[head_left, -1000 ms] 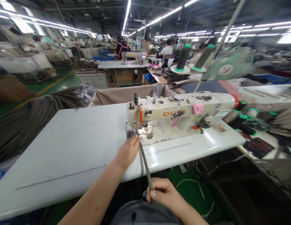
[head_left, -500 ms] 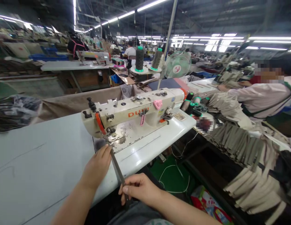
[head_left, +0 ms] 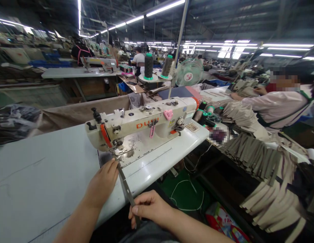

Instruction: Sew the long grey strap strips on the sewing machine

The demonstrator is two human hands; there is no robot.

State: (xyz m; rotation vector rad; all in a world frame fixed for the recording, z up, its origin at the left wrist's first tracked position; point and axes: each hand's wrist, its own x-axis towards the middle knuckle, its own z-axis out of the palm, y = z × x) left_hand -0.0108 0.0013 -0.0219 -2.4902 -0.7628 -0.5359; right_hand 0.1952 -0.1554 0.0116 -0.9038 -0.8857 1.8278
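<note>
R hand (head_left: pixel 150 206) pinches narrow grey strip (head_left: pixel 128 191) just off table (head_left: pixel 58 162) edge, L hand (head_left: pixel 104 180), fingers together, at its far end nr sewing machine (head_left: pixel 129 131) needle, grip unclear; prob. feeding step, next move likely needs strip kept straight.

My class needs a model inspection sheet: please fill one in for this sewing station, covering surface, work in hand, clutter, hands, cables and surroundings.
Surface: glossy white tabletop, marked with thin dark lines.
Work in hand: narrow grey fabric strip, running from near the needle area of the cream metal sewing machine past the table's front edge.
Clutter: small beige rectangular card on the tabletop's right end.
Hands: right hand pinches the strip; left hand has its fingertips at the strip's far end, exact grip unclear.
Cables: thin white cable loops below table level, over green floor.
Surroundings: round green fan behind; co-worker in pale shirt and bundled beige fabric strips to the right.
</note>
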